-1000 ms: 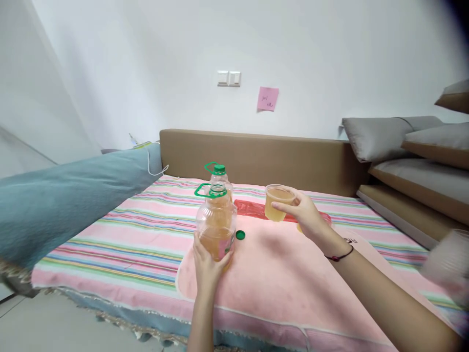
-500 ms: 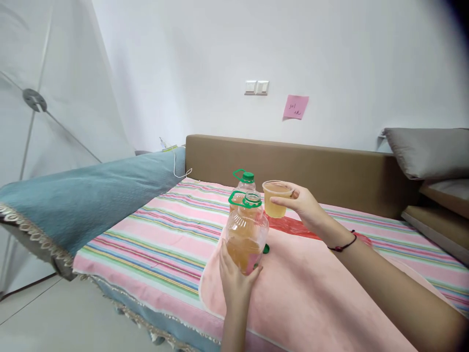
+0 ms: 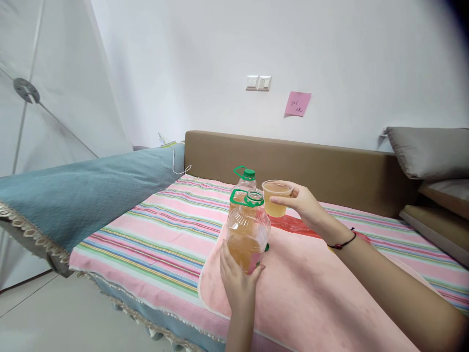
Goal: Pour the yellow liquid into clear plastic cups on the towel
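Note:
My left hand [image 3: 238,283] is wrapped round the base of an uncapped clear plastic bottle [image 3: 248,230] with a green neck ring, about half full of amber liquid and lifted off the pink towel [image 3: 304,293]. In my right hand [image 3: 306,205] is a clear plastic cup [image 3: 274,198] of the same amber liquid, held just right of the bottle's mouth. A second bottle [image 3: 245,182] with a green cap stands behind the first. The loose green cap [image 3: 266,247] peeks out behind the held bottle.
The towel lies on a striped pink bedspread [image 3: 157,230]. A red plastic sheet [image 3: 289,225] lies beyond the towel. A teal blanket [image 3: 80,195] hangs at the left, a brown headboard [image 3: 311,161] runs behind, and grey cushions [image 3: 428,151] sit at the right.
The view has swung left across the earlier frames. The bottle has risen a little and its mouth has come closer to the cup; the cup has shifted slightly left.

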Tool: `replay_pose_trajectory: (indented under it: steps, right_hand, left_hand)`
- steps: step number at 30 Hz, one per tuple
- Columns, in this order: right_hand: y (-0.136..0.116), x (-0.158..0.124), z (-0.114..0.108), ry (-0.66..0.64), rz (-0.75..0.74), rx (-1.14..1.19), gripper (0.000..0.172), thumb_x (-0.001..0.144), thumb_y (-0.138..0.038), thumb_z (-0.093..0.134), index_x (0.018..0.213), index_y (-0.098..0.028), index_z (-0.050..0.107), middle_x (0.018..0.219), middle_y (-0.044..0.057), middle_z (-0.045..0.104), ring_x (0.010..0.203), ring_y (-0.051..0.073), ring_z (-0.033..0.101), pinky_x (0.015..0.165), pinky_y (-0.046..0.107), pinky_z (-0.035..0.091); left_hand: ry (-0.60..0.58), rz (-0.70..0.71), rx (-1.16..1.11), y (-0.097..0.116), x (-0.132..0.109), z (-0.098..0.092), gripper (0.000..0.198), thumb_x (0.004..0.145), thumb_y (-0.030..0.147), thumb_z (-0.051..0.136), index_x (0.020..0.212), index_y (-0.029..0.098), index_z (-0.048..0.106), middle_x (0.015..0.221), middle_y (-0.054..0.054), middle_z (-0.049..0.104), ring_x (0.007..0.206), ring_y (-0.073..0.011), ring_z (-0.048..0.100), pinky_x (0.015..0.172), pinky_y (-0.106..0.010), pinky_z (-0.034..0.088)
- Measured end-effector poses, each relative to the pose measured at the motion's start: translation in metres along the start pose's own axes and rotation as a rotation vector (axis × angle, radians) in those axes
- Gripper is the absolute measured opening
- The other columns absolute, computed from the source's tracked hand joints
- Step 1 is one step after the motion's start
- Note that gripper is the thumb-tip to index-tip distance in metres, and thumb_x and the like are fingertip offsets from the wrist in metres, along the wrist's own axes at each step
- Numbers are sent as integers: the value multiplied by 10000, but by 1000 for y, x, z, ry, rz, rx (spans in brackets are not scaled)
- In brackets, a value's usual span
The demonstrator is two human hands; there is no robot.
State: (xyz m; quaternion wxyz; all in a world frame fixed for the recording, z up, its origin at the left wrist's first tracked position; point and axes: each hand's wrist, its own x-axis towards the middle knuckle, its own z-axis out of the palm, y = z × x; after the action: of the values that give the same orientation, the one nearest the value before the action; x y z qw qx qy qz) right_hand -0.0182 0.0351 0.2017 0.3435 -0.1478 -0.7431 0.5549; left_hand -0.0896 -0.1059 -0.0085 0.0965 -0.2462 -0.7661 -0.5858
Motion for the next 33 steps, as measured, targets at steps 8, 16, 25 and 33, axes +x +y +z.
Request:
replay_pose_trajectory:
  steps: [8, 16, 25, 33]
  right_hand:
    - [-1, 0, 1, -26, 11, -23, 490, 590, -372, 869, 1038, -239, 722, 1132, 63, 764, 1116, 292, 679, 936, 431, 548]
    - [0, 4, -3, -53, 7, -41, 498, 606, -329, 869, 1072, -232, 723, 1134, 62, 762, 1110, 283, 679, 927, 410, 552]
    - [-4, 9, -7, -66, 13, -149, 489, 622, -345, 874, 1077, -239, 730, 1127, 66, 763, 1050, 285, 699, 869, 414, 573]
    - [-12, 11, -8, -90, 40, -192, 505, 607, -344, 883, 1074, -232, 723, 1119, 72, 765, 1058, 293, 699, 887, 424, 565]
  left_hand:
    - [21, 31, -16, -1, -2, 2, 1191, 592, 450, 850, 1522, 186, 155, 1482, -218, 406, 1391, -384, 392, 1109, -502, 380]
    - [48, 48, 0, -3, -3, 5, 1211, 591, 472, 849, 1530, 170, 148, 1473, -225, 421, 1388, -380, 398, 1109, -496, 380]
    - [-8, 24, -8, 4, -2, -2, 1162, 608, 419, 846, 1514, 169, 162, 1483, -225, 406, 1402, -373, 379, 1125, -509, 362]
    - [-16, 30, 3, 4, -3, -2, 1171, 607, 375, 856, 1516, 178, 143, 1488, -218, 391, 1397, -373, 380, 1122, -509, 368]
